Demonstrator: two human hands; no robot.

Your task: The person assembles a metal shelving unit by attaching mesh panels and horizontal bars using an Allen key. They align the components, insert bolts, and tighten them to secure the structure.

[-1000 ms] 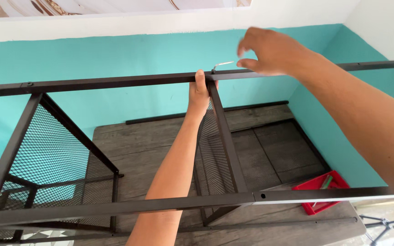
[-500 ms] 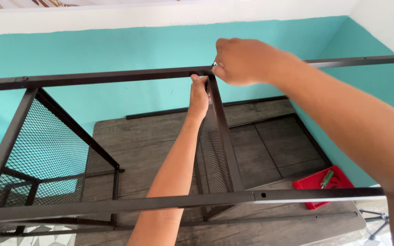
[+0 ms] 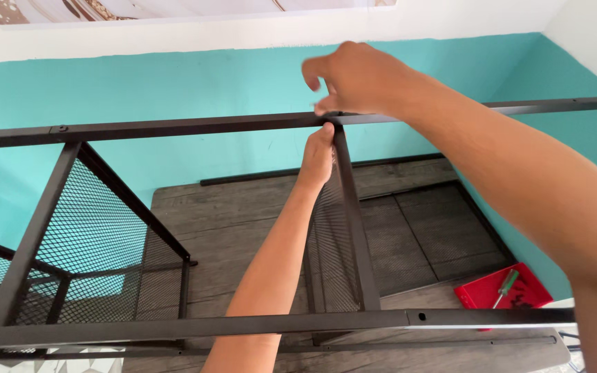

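A dark metal shelf frame lies on its side below me, with a far rail (image 3: 174,126) and a near rail (image 3: 243,323). My left hand (image 3: 319,155) reaches up between the rails and grips the top of the middle mesh panel (image 3: 333,235), right under the far rail. My right hand (image 3: 357,79) rests on top of that same joint, fingertips pinched down at the rail. The small metal key it held a moment ago is hidden under the fingers.
Another mesh panel (image 3: 91,235) crosses the frame at the left. Grey wood boards (image 3: 243,207) lean on the turquoise wall behind. At the lower right, a red tray (image 3: 478,295) holds a green-handled screwdriver (image 3: 509,282) and small dark screws.
My right hand has moved left along the far rail with the small metal key and come down onto the joint above my left hand. My left hand has kept its grip.
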